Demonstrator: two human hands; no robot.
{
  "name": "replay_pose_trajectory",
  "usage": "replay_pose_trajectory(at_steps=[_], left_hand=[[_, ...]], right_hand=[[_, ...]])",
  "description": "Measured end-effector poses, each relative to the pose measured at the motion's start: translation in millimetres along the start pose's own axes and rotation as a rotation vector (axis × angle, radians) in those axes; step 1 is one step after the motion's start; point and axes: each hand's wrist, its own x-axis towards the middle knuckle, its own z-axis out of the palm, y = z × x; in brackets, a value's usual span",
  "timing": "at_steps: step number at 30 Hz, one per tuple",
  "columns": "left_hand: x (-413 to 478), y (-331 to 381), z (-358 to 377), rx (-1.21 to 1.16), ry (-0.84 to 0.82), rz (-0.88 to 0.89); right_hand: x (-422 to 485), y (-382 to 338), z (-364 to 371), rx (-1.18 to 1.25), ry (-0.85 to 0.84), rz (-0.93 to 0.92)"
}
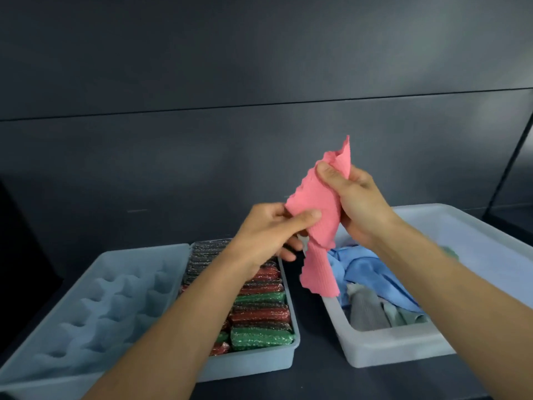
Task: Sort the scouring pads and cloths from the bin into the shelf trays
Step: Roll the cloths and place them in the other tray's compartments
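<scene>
A pink cloth (320, 203) hangs in the air above the gap between the trays. My right hand (354, 203) pinches its upper part, and my left hand (268, 235) grips its lower left edge. The cloth's tail dangles over the white bin (403, 345) on the right, which holds blue cloths (363, 269) and grey cloths (366, 310). Under my left arm, a blue-grey tray (251, 362) is packed with green, red and dark scouring pads (259, 336).
A pale blue tray (95, 307) with moulded hollows sits at the left, touching the pad tray. All containers rest on a dark shelf (317, 368) with a dark back wall behind. A dark upright post (507, 163) stands at the far right.
</scene>
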Motion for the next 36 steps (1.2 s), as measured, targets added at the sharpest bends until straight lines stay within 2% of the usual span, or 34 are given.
replay_pose_trajectory(at_steps=[4,6,8,10,19,23,26,30,36], left_hand=[[-0.9,5.2,-24.0,-0.165,0.154,0.164],[-2.2,8.9,-39.4,-0.231,0.177,0.188],[-5.2,11.2,-52.9,-0.287,0.177,0.181],[-6.9,10.6,-64.4,-0.245,0.190,0.173],[-23.1,1.9,-96.7,-0.361,0.073,0.153],[-25.7,7.6,-109.4,-0.217,0.050,0.125],[-27.2,20.6,-115.6,0.053,-0.020,0.201],[-21.3,32.3,-115.4,0.246,-0.046,0.198],[-16.7,39.6,-114.7,0.212,0.012,0.193]], right_hand=[[-8.4,11.6,16.2,-0.115,-0.008,-0.075],[-13.5,15.3,21.9,-0.143,-0.063,-0.105],[-19.2,18.5,28.9,-0.100,-0.126,-0.087],[-26.0,22.0,38.0,-0.079,-0.166,-0.068],[-44.8,30.3,67.1,-0.052,-0.070,-0.151],[-45.6,36.8,73.0,-0.200,-0.022,-0.205],[-44.5,33.8,75.1,-0.320,-0.038,-0.236],[-41.8,28.9,80.0,-0.319,-0.036,-0.283],[-37.6,22.6,73.8,-0.245,0.038,-0.395]])
